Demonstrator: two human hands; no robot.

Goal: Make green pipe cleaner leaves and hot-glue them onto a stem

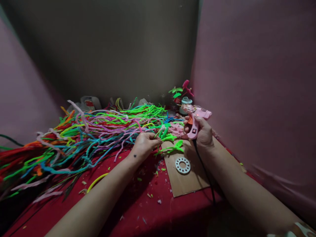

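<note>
My right hand (204,133) is wrapped round the handle of a pink hot glue gun (194,129) with an orange trigger, its nozzle pointing left. A black cord (201,159) runs down from the handle. My left hand (145,143) is closed in a pinch on a thin green pipe cleaner stem (157,134), just left of the glue gun. Bright green pipe cleaner leaves (169,137) lie close to those fingertips. Another green leaf piece (176,147) rests at the top of a cardboard sheet (195,179).
A big heap of coloured pipe cleaners (98,128) spreads over the red cloth (138,210) to the left. On the cardboard is a white ring with holes (183,158). Behind the glue gun stands a jar (187,101) near a pink pipe cleaner flower (186,84). Walls close in behind and at the right.
</note>
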